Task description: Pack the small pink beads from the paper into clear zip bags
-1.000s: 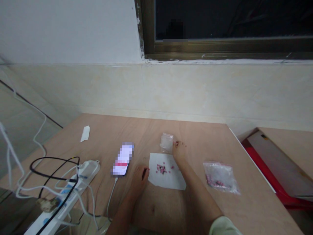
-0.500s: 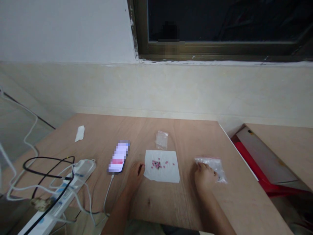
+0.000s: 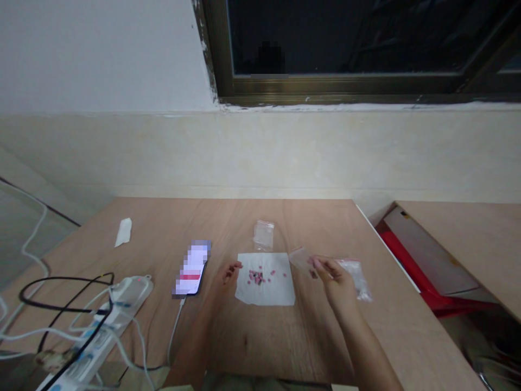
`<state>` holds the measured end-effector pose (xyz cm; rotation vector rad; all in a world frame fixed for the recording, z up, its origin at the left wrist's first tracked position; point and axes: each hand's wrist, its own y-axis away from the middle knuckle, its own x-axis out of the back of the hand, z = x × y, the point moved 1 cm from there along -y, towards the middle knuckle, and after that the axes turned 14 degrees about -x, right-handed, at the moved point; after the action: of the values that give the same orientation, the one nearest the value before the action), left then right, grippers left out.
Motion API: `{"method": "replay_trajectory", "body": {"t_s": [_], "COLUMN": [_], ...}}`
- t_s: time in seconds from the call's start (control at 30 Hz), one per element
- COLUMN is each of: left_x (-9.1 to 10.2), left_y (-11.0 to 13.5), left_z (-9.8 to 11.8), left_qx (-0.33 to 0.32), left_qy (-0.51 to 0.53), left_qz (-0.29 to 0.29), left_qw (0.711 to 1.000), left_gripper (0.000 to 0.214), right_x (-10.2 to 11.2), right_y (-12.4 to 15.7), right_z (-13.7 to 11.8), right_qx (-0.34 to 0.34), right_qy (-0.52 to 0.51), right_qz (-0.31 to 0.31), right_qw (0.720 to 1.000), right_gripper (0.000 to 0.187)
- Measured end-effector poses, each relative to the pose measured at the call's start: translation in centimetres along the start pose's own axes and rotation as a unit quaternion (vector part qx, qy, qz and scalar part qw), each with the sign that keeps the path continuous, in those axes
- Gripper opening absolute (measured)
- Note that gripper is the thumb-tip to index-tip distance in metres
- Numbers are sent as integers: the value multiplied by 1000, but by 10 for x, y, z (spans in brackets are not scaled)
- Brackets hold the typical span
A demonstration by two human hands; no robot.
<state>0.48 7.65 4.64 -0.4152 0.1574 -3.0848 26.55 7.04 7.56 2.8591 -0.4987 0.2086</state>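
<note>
My right hand (image 3: 336,277) pinches a small clear plastic bag (image 3: 300,257) between thumb and fingertips, just beyond the right edge of a white paper sheet (image 3: 244,295). Several tiny pink pieces (image 3: 257,277), some of them darker, lie loosely grouped on that sheet. Beside the sheet's left edge is my left hand (image 3: 230,274), its fingers loosely curled and apart, with nothing visible in them. A larger clear bag (image 3: 360,279) lies behind my right hand, partly covered by it. Above the sheet rests another small clear bag (image 3: 264,235).
A lit phone (image 3: 192,269) with a white cable lies left of my left hand. Tangled cables cross a white power strip (image 3: 130,298) at the lower left. A white scrap (image 3: 123,232) lies at the back left. Right of the table's edge there is a red item (image 3: 407,266).
My right hand has moved from the larger bag leftward toward the paper and now holds a small clear bag. My left hand's fingers have lifted and loosened. The view has shifted slightly.
</note>
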Motion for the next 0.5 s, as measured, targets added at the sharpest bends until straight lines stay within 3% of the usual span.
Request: {"method": "replay_trajectory", "body": {"t_s": [0.07,0.13,0.27,0.37,0.5], "left_x": [-7,-14,-17,-13,-11], "left_y": [-5,-7,-2,7,16], "left_z": [24,43,52,49,52], "left_qx": [-66,-111,-135,-128,-124], "left_qy": [-9,-13,-30,-23,-40], "left_qz": [-76,-154,-222,-224,-199], "left_qw": [995,982,965,966,971], "left_gripper": [28,28,20,17,17], "right_x": [-18,-33,-47,-47,-49], "right_y": [5,10,18,24,40], "right_z": [-3,-4,-1,4,1], "right_qx": [-27,-48,-68,-44,44], "right_qy": [-52,-75,-57,-5,72], "right_qz": [-110,-178,-223,-182,-16], "right_qw": [992,980,971,982,996], "right_gripper": [31,29,27,27,26]}}
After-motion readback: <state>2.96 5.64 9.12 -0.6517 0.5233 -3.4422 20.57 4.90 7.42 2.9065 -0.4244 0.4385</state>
